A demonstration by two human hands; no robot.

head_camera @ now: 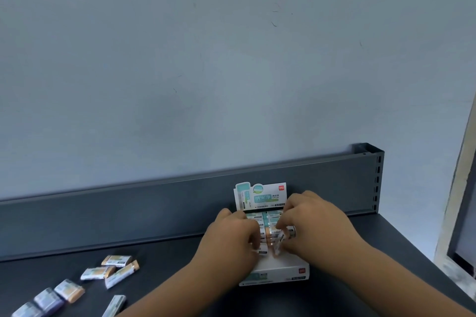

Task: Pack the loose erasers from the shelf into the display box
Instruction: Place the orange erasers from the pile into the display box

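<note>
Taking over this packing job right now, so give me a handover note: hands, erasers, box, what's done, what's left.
Left hand: pinches a small paper-wrapped eraser at the front of the white cardboard display box.
Right hand: pinches a second eraser beside it.
Done: back rows hold packed erasers.
Left: seat these two, then pack about seven loose erasers lying on the dark grey metal shelf, left of the box.

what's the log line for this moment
packing | left hand, right hand pinch boxed erasers in display box | loose erasers lie on shelf
</note>
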